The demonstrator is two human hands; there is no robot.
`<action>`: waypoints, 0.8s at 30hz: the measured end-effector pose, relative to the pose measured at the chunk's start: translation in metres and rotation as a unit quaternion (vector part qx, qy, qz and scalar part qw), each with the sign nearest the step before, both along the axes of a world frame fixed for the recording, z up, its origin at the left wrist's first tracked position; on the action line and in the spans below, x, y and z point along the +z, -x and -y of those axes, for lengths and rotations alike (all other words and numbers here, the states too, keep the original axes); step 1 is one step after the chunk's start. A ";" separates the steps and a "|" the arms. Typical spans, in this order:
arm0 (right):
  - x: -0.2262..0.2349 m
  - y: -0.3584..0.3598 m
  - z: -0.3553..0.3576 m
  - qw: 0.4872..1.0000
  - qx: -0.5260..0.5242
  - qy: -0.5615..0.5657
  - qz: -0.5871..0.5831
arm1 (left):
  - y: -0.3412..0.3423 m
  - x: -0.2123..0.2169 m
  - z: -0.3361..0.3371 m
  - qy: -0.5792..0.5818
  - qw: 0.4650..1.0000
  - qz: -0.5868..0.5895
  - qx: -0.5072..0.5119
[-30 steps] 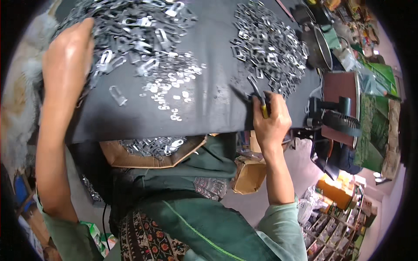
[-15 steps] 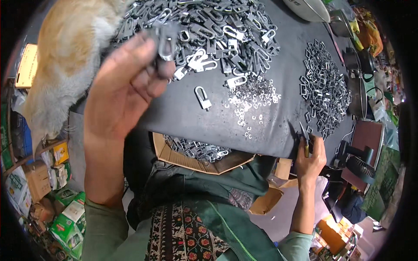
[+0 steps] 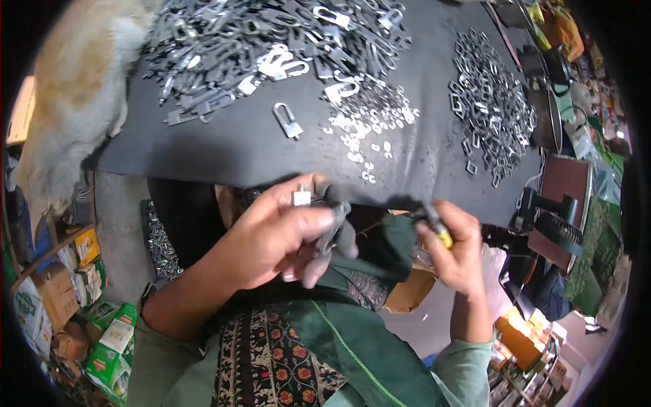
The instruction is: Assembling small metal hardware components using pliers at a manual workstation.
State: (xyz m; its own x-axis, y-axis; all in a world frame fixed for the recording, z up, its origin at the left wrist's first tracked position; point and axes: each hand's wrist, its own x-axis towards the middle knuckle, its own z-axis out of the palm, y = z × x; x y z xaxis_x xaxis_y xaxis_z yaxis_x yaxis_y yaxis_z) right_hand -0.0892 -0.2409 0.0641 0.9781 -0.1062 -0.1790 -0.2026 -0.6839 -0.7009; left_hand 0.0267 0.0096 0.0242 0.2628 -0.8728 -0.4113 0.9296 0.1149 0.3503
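My left hand point(image 3: 285, 230), fingers closed, is in front of the table edge. It holds several metal loop clips, blurred and partly hidden by the fingers. To its right, my right hand point(image 3: 453, 247) grips a small pointed tool point(image 3: 434, 220) with a yellow part near the palm. On the dark tabletop point(image 3: 210, 156) lies a large pile of metal loop clips point(image 3: 271, 37). A single loop clip point(image 3: 287, 121) rests apart from it. Small C-shaped rings point(image 3: 366, 122) are scattered beside the pile. Farther right is a heap of rectangular metal rings point(image 3: 488, 102).
A furry animal point(image 3: 81, 88) lies along the table's left side. A black fan point(image 3: 559, 220) and metal pans point(image 3: 544, 119) stand at the right edge. More metal parts point(image 3: 161, 244) fill a container at lower left. Boxes point(image 3: 112, 346) crowd the floor.
My left hand has come down from the pile to in front of the table edge, carrying clips. My right hand has moved slightly left with the tool. The view has shifted.
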 end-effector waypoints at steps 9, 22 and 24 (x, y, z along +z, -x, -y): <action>-0.012 -0.009 -0.026 0.981 -0.005 -0.183 -0.064 | 0.030 -0.010 0.015 -0.116 0.957 0.267 -0.020; -0.015 -0.012 -0.023 0.984 0.102 -0.139 0.032 | 0.025 -0.001 0.016 -0.102 0.951 0.286 -0.053; -0.015 -0.014 -0.022 0.982 0.134 -0.130 0.031 | 0.025 -0.002 0.016 -0.107 0.955 0.269 -0.057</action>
